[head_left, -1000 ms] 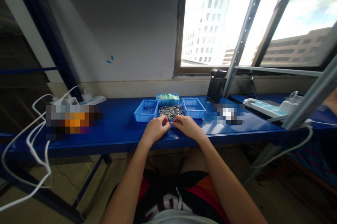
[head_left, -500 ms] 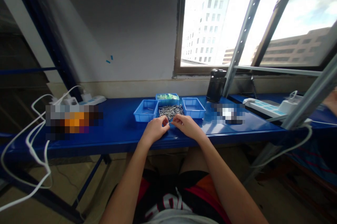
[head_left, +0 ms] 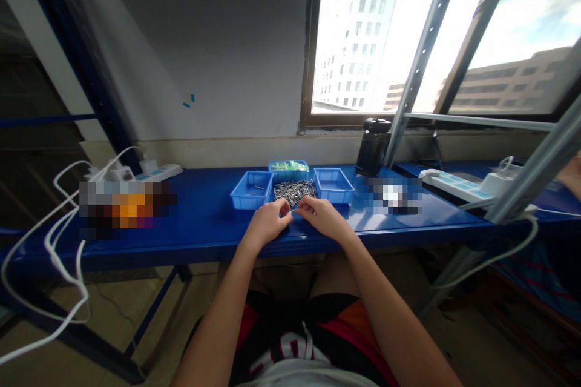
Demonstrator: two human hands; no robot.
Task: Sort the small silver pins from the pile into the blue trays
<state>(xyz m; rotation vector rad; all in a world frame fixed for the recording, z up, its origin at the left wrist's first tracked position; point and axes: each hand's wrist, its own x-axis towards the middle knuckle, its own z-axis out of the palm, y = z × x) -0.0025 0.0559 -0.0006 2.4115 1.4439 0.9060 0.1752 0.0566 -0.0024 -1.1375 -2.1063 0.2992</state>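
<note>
Left hand [head_left: 269,220] and right hand [head_left: 321,216] sit above the table's [head_left: 195,214] near edge, fingertips almost meeting. Both appear to pinch a thin piece [head_left: 294,211] — too small to identify — which bridges the gap, long axis roughly left to right; neither hand is clearly nearer. Pile [head_left: 295,191] of metal bits lies just beyond the fingertips, its near edge partly hidden by them. Left bin [head_left: 249,202] is nearer the left hand, right bin [head_left: 336,197] the right; their raised walls bar a low path in. Far bin [head_left: 288,175], beyond the pile, holds a green packet [head_left: 290,166]. Bottle [head_left: 372,151] stands far right.
</note>
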